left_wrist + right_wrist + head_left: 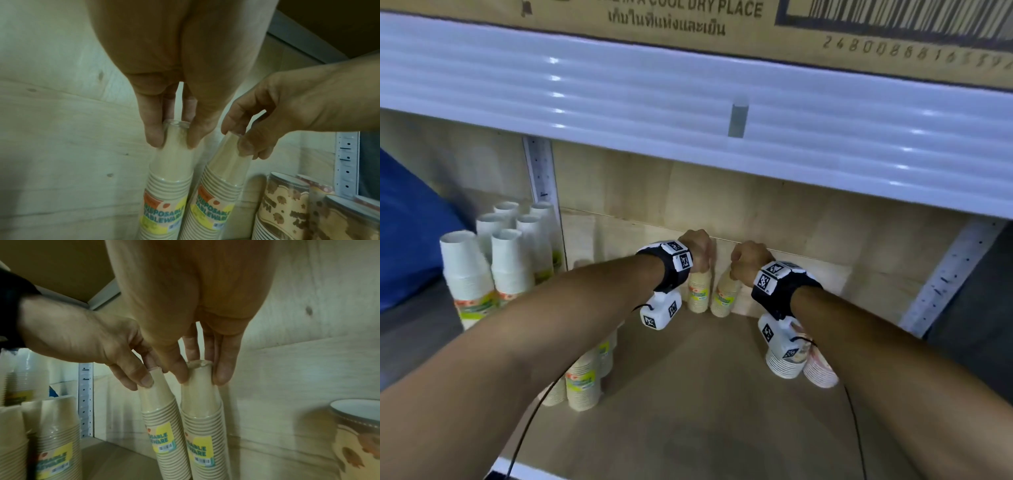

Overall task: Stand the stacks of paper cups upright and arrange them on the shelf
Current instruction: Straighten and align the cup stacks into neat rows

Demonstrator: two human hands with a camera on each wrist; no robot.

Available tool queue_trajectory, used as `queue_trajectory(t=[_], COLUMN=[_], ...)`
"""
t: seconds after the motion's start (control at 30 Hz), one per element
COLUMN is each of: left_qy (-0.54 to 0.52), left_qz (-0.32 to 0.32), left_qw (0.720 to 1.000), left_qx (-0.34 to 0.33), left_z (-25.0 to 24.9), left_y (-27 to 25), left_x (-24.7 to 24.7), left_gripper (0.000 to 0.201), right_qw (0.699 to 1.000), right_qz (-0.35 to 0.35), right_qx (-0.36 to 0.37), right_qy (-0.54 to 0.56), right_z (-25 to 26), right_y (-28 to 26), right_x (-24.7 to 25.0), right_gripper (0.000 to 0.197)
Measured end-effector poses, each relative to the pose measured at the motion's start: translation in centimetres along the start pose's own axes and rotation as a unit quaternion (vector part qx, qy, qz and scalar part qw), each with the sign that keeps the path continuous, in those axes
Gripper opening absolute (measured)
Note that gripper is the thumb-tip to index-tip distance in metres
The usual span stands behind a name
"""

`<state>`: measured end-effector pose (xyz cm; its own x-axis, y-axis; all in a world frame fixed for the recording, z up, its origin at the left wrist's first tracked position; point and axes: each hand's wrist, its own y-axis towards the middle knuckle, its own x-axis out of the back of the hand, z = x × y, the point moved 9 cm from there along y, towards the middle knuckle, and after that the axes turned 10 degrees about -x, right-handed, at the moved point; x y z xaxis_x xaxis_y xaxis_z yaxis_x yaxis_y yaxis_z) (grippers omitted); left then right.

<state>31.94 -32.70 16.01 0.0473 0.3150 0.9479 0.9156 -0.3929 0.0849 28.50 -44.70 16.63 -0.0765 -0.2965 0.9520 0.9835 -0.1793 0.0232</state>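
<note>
- Both forearms reach deep into the shelf (pixel 688 394), wrist cameras strapped on.
- Left hand (pixel 697 245) pinches the top of one cup stack (pixel 699 289) between fingers (pixel 152 129) and thumb; it stands upright against the back wall.
- Right hand (pixel 748 258) grips the top of the neighbouring stack (pixel 724 296) in the same way, and that one leans slightly towards its partner.
- The two held stacks stand just beside each other, almost touching.
- More beige stacks (pixel 582 380) stand at front left, patterned cups (pixel 801 363) at right.
- White stacks (pixel 510 246) fill the next bay left.
</note>
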Motion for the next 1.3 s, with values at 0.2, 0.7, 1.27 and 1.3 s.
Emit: queue_trajectory(t=[0.2, 0.7, 1.27, 1.3], left_qy=[0.000, -0.016, -0.076, -0.064], left_qz=[0.005, 0.002, 0.018, 0.021], left_qw=[1.000, 0.999, 0.997, 0.998], left_qx=[-0.025, -0.029, 0.013, 0.013], left_z=[0.4, 0.8, 2.5, 2.4], left_y=[1.6, 3.5, -0.1, -0.7], left_x=[-1.0, -2.5, 1.8, 2.3], left_gripper=[0.029, 0.023, 0.052, 0.052], right_qw=[1.000, 0.999, 0.999, 0.999], right_qz=[0.015, -0.003, -0.020, -0.017], right_qx=[0.012, 0.032, 0.040, 0.049], right_qy=[-0.001, 0.030, 0.019, 0.017], right_z=[0.1, 0.2, 1.0, 1.6], right_y=[2.0, 4.9, 2.4, 1.9], right_x=[-1.8, -3.8, -0.7, -0.4], right_gripper=[0.027, 0.023, 0.043, 0.043])
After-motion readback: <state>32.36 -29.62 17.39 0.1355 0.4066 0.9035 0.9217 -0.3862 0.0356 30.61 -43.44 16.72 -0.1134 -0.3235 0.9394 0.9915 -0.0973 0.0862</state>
